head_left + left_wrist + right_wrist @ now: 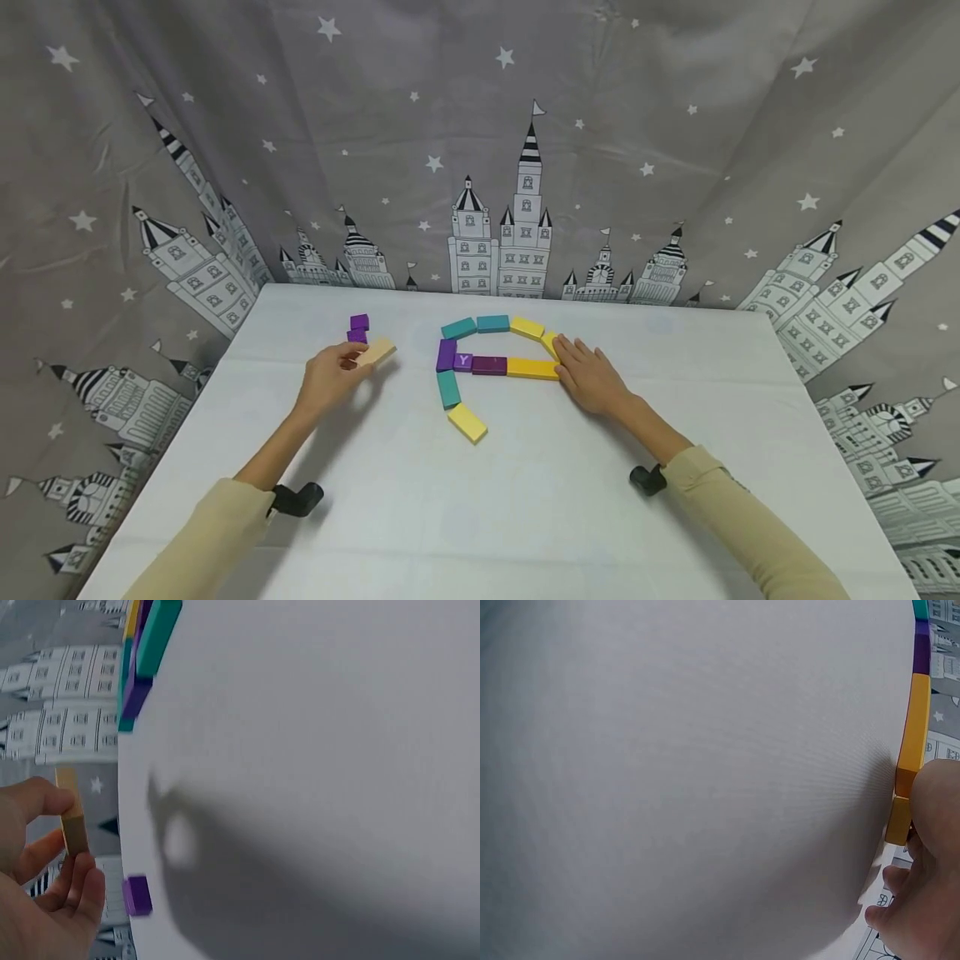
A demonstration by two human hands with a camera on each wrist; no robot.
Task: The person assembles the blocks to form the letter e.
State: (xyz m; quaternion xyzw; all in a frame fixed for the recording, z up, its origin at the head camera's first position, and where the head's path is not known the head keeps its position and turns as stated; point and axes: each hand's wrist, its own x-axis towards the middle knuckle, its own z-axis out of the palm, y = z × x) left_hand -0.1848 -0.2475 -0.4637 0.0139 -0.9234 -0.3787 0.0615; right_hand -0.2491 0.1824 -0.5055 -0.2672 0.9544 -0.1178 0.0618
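My left hand [328, 379] pinches a pale wooden block [377, 352] between thumb and fingers, raised above the table. In the left wrist view this block [71, 814] stands nearly upright in the grip. My right hand [592, 379] lies with its fingers extended at the right end of a row of blocks. It touches a yellow block [550, 343], which it partly hides, and the end of a long orange-yellow block [532, 368]. In the right wrist view the thumb is beside a short orange-yellow block [898, 820].
Teal blocks [492, 323], a yellow block [527, 327] and purple blocks [446, 355] form a curve, crossed by a maroon block [490, 366]. Another yellow block [467, 423] ends it below. Two small purple blocks [360, 322] lie behind my left hand. A grey curtain [480, 125] hangs behind the white table [480, 517].
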